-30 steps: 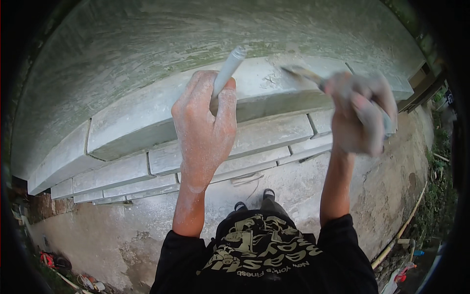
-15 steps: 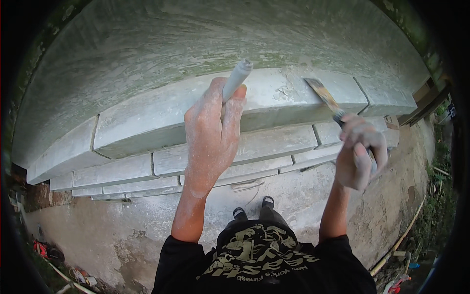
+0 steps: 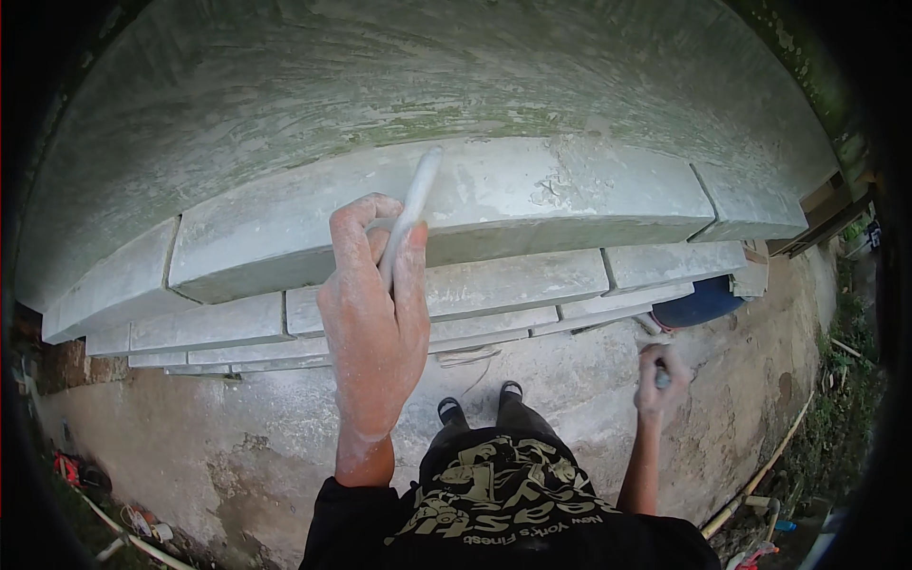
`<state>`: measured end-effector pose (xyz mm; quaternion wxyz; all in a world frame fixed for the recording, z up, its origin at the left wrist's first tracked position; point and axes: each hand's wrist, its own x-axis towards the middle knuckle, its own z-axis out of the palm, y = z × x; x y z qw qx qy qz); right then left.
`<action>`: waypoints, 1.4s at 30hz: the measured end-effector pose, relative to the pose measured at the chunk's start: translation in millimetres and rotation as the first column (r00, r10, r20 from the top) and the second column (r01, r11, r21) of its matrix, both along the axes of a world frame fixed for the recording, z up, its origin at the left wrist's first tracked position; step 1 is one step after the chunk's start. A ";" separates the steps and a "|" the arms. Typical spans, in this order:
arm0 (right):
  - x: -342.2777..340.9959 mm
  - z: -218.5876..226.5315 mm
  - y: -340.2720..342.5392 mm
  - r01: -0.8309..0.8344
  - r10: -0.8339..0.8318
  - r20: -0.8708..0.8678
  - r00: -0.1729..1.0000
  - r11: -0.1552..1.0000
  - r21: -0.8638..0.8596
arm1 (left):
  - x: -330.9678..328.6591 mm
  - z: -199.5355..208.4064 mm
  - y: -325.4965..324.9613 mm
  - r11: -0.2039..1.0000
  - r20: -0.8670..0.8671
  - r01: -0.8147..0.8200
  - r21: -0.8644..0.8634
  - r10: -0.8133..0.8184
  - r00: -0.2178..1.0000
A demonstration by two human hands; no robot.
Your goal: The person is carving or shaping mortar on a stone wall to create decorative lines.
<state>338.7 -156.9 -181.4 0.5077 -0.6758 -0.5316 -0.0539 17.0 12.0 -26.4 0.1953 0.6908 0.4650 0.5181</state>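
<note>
My left hand (image 3: 375,313), dusted white, is closed around a slim white rod (image 3: 414,204) that points up. The rod's tip lies in front of the top pale block (image 3: 446,190) of a stepped row. Lower down at the right, my right hand (image 3: 663,375) is closed on the handle of a flat-bladed tool that looks like a putty knife (image 3: 650,324). Its head shows pale and small beside a dark blue round container (image 3: 705,302). How far the head is from the container I cannot tell. Rough patches (image 3: 560,185) mark the top block.
A grey-green rough plastered wall (image 3: 399,85) rises behind the blocks. Lower block courses (image 3: 513,285) step down toward the stained concrete floor (image 3: 304,418) and my sandalled feet (image 3: 480,399). A long pole (image 3: 760,470) borders the plants at right.
My right hand has dropped from the top block down beside the blue container, taking the putty knife along. My left hand with the rod has shifted left and slightly down.
</note>
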 end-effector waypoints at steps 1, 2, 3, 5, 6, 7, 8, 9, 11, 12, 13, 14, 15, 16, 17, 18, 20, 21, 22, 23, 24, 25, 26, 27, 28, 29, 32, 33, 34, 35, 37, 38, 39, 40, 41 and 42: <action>8.8 -21.2 -3.6 0.032 -0.036 -0.047 0.998 0.995 -0.090 | 3.1 -1.0 0.1 0.998 -0.020 -0.049 0.032 0.050 0.999; 18.9 -41.7 -6.2 0.058 -0.075 -0.099 0.992 0.985 -0.162 | 7.5 -2.1 -0.1 0.996 -0.048 -0.091 0.019 0.092 0.995; 29.2 -61.1 -9.9 0.102 -0.150 -0.165 0.975 0.957 -0.271 | 10.9 -2.9 -0.6 0.988 -0.068 -0.151 0.024 0.152 0.986; 48.5 -95.0 -19.1 0.045 -0.097 -0.196 0.976 0.966 -0.254 | 20.0 -4.1 -2.4 0.968 -0.131 -0.245 0.044 0.249 0.960; 56.9 -108.6 -24.4 0.048 -0.110 -0.227 0.968 0.964 -0.262 | 25.3 -4.3 -3.4 0.958 -0.170 -0.279 0.058 0.285 0.943; 64.2 -119.8 -28.4 0.015 -0.087 -0.236 0.968 0.956 -0.294 | 33.6 -4.1 -5.3 0.948 -0.211 -0.317 0.031 0.316 0.925; 68.7 -129.6 -32.4 -0.004 -0.083 -0.253 0.964 0.945 -0.327 | 44.4 -4.1 -7.0 0.953 -0.243 -0.292 0.076 0.302 0.922; 73.5 -136.6 -35.3 -0.031 -0.070 -0.266 0.962 0.933 -0.358 | 58.6 -4.1 -7.7 0.958 -0.275 -0.277 0.077 0.287 0.918; 82.8 -145.0 -37.7 -0.084 -0.051 -0.301 0.952 0.904 -0.420 | 98.5 -5.8 -15.2 0.966 -0.339 -0.239 0.095 0.257 0.905; 88.2 -147.0 -37.3 -0.115 -0.035 -0.317 0.948 0.889 -0.444 | 126.1 -6.4 -20.3 0.967 -0.363 -0.210 0.147 0.250 0.898; 94.4 -148.1 -36.2 -0.150 -0.010 -0.336 0.942 0.882 -0.446 | 154.2 -6.4 -25.9 0.985 -0.394 -0.155 0.076 0.173 0.903; 101.4 -148.8 -35.3 -0.183 0.014 -0.356 0.934 0.876 -0.445 | 178.0 -6.3 -29.8 0.995 -0.407 -0.090 0.030 0.095 0.908; 109.4 -149.8 -33.4 -0.212 0.025 -0.379 0.925 0.861 -0.461 | 195.5 -6.4 -32.7 0.995 -0.369 -0.078 0.067 0.097 0.924; 118.8 -151.1 -33.5 -0.237 0.050 -0.378 0.925 0.852 -0.467 | 211.4 -6.8 -34.7 0.993 -0.323 -0.064 0.098 0.093 0.942; 129.1 -153.3 -32.9 -0.271 0.089 -0.385 0.919 0.850 -0.451 | 220.1 -6.0 -36.3 0.992 -0.281 -0.038 0.123 0.072 0.957; 139.5 -156.1 -34.2 -0.303 0.115 -0.397 0.911 0.839 -0.452 | 218.4 -5.8 -40.5 0.998 -0.247 -0.054 -0.031 0.045 0.968; 161.1 -162.6 -38.1 -0.358 0.157 -0.412 0.897 0.806 -0.471 | 203.1 -3.5 -42.5 0.943 -0.225 -0.334 -0.001 0.325 0.918; 171.3 -166.1 -39.9 -0.378 0.179 -0.410 0.895 0.791 -0.481 | 184.2 -1.7 -44.6 0.893 -0.209 -0.446 0.059 0.447 0.870; 181.5 -169.2 -41.9 -0.395 0.196 -0.407 0.892 0.776 -0.491 | 174.5 0.3 -43.8 0.805 -0.212 -0.591 0.047 0.587 0.782; 190.7 -171.7 -44.3 -0.392 0.189 -0.403 0.895 0.765 -0.512 | 165.0 2.0 -43.2 0.799 -0.275 -0.597 0.072 0.591 0.759; 199.2 -174.4 -44.5 -0.416 0.232 -0.392 0.890 0.765 -0.492 | 164.6 2.8 -40.0 0.763 -0.350 -0.643 0.068 0.622 0.701; 206.3 -176.7 -46.4 -0.431 0.247 -0.398 0.883 0.760 -0.486 | 164.4 3.9 -39.5 0.722 -0.418 -0.689 0.068 0.647 0.637; 213.1 -178.9 -46.3 -0.444 0.252 -0.407 0.878 0.747 -0.494 | 175.8 2.6 -37.2 0.747 -0.477 -0.660 0.079 0.610 0.633; 218.3 -180.9 -46.7 -0.445 0.239 -0.419 0.876 0.736 -0.511 | 191.8 0.9 -36.7 0.755 -0.527 -0.637 0.154 0.609 0.593; 222.2 -182.8 -46.2 -0.459 0.254 -0.422 0.871 0.727 -0.510 | 210.2 -0.2 -37.1 0.792 -0.592 -0.597 0.127 0.544 0.595; 225.1 -184.7 -46.0 -0.464 0.249 -0.430 0.868 0.715 -0.523 | 229.1 -1.0 -38.3 0.820 -0.590 -0.550 0.156 0.524 0.614; 228.4 -191.8 -47.6 -0.484 0.268 -0.436 0.859 0.705 -0.519 | 271.0 -1.7 -42.1 0.916 -0.527 -0.378 0.137 0.390 0.755; 228.9 -194.9 -49.3 -0.495 0.289 -0.432 0.854 0.708 -0.504 | 276.2 -0.5 -43.5 0.938 -0.487 -0.317 0.139 0.344 0.803; 229.1 -198.3 -51.4 -0.502 0.290 -0.442 0.849 0.702 -0.504 | 273.5 2.6 -44.2 0.931 -0.481 -0.353 0.098 0.355 0.802; 229.8 -201.7 -54.1 -0.513 0.294 -0.452 0.842 0.695 -0.504 | 265.3 7.0 -44.1 0.921 -0.475 -0.384 0.056 0.363 0.802; 233.0 -208.0 -60.0 -0.512 0.277 -0.469 0.838 0.695 -0.505 | 240.2 16.6 -41.1 0.850 -0.450 -0.526 0.025 0.479 0.754; 235.8 -210.7 -63.3 -0.503 0.258 -0.477 0.840 0.701 -0.506 | 219.3 23.3 -39.0 0.784 -0.433 -0.620 0.030 0.569 0.699; 239.3 -213.0 -66.6 -0.479 0.222 -0.482 0.847 0.710 -0.516 | 197.7 31.8 -36.8 0.744 -0.461 -0.668 -0.005 0.591 0.662; 243.4 -214.9 -70.0 -0.474 0.223 -0.479 0.849 0.721 -0.505 | 184.1 38.5 -32.3 0.707 -0.492 -0.706 -0.043 0.600 0.631; 247.9 -216.6 -73.1 -0.455 0.207 -0.472 0.857 0.733 -0.505 | 181.1 39.8 -24.5 0.696 -0.543 -0.715 0.063 0.625 0.561; 252.4 -218.1 -75.7 -0.429 0.179 -0.463 0.868 0.739 -0.519 | 180.1 41.0 -17.6 0.682 -0.585 -0.713 0.164 0.649 0.486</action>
